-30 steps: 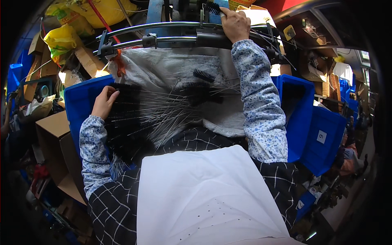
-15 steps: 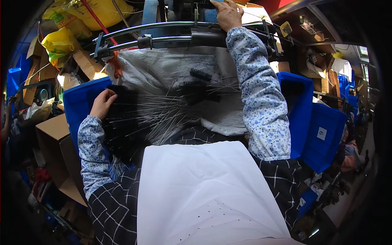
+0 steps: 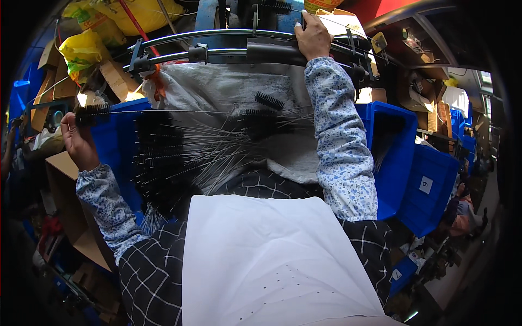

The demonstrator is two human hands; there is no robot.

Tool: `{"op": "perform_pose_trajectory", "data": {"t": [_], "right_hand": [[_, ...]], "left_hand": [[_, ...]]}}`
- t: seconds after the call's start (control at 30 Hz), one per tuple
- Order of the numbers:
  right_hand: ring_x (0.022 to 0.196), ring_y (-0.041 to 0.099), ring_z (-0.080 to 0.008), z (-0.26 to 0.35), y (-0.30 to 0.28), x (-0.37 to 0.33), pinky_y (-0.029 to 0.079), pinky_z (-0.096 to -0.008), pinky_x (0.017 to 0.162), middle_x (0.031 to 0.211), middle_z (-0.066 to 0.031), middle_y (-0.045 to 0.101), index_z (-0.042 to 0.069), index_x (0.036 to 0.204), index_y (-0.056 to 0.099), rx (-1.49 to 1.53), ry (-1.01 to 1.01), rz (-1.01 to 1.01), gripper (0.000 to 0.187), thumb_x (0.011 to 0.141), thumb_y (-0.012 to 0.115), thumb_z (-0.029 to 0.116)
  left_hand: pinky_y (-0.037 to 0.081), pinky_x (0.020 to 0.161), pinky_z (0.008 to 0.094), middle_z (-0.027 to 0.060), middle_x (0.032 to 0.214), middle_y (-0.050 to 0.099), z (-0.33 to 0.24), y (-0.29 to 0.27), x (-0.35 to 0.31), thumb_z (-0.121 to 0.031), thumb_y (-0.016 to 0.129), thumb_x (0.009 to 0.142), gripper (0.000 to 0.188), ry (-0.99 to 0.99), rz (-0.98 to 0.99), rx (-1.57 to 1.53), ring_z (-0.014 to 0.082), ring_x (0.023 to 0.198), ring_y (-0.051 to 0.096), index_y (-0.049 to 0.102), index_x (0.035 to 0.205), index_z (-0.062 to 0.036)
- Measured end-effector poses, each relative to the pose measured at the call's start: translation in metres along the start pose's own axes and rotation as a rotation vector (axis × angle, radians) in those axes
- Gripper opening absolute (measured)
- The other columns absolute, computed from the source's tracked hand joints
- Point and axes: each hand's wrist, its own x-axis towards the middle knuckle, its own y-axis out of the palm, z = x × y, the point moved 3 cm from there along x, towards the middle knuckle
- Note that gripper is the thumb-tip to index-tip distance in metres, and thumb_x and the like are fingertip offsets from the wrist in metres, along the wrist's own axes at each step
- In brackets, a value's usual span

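Both forearms are covered by loose, wrinkled sleeves [image 3: 343, 136] in white fabric with a small blue floral print, gathered at the wrists; the left hand [image 3: 79, 142] and right hand [image 3: 314, 38] are bare. Beneath is a black garment [image 3: 153, 280] crossed by thin white lines in large checks. A broad, lightly creased white panel [image 3: 266, 239] covers the front, marked with small dark dots low down.
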Motion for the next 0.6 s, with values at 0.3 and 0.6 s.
{"op": "perform_pose_trajectory", "data": {"t": [0.3, 0.6], "right_hand": [[0.092, 0.053, -0.0251, 0.037, 0.003, 0.000, 0.039, -0.0456, 0.076, 0.102, -0.0088, 0.055, 0.008, 0.108, 0.052, 0.012, -0.015, -0.004, 0.037, 0.074, 0.054, 0.023], [0.090, 0.054, -0.0248, 0.079, 0.005, 0.001, 0.038, -0.0454, 0.073, 0.100, -0.0088, 0.055, 0.008, 0.108, 0.051, -0.015, -0.025, 0.031, 0.035, 0.076, 0.051, 0.022]], "left_hand": [[0.042, 0.081, 0.0273, 0.0099, 0.104, 0.049, -0.034, -0.036, -0.004, -0.013, 0.044, 0.085, 0.025, 0.105, -0.018, -0.147, 0.0171, 0.094, 0.050, 0.045, 0.106, 0.0007], [0.039, 0.071, 0.0204, 0.0009, 0.085, 0.048, -0.041, 0.054, -0.016, -0.014, 0.044, 0.086, 0.015, 0.030, 0.169, -0.046, 0.0072, 0.077, 0.047, 0.045, 0.097, -0.0030]]}}
